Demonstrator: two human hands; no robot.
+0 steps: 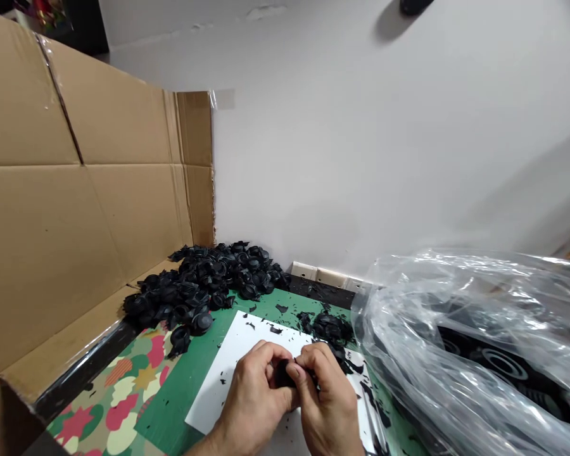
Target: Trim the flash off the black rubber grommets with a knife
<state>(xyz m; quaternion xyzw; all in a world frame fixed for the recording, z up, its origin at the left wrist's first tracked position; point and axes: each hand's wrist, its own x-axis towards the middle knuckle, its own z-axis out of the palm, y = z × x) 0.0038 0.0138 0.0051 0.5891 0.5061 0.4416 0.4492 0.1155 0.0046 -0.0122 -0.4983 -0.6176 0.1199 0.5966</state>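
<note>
Between my two hands is a small black rubber part [284, 373], mostly covered by my fingers. My left hand [259, 386] is closed around its left side. From the right, my right hand [327, 392] pinches it with thumb and forefinger. Both hands are over a white sheet [223, 361] strewn with black scraps. Just beyond the right hand lies a small heap of black trimmings [330, 328]. A large pile of similar black rubber parts [209, 278] sits at the back left.
A cardboard box wall [85, 190] stands on the left. At the right, a clear plastic bag [408, 316] holds black parts. Sockets [330, 277] line the wall's base. The sheet rests on a green mat [171, 405] beside patterned paper [118, 392].
</note>
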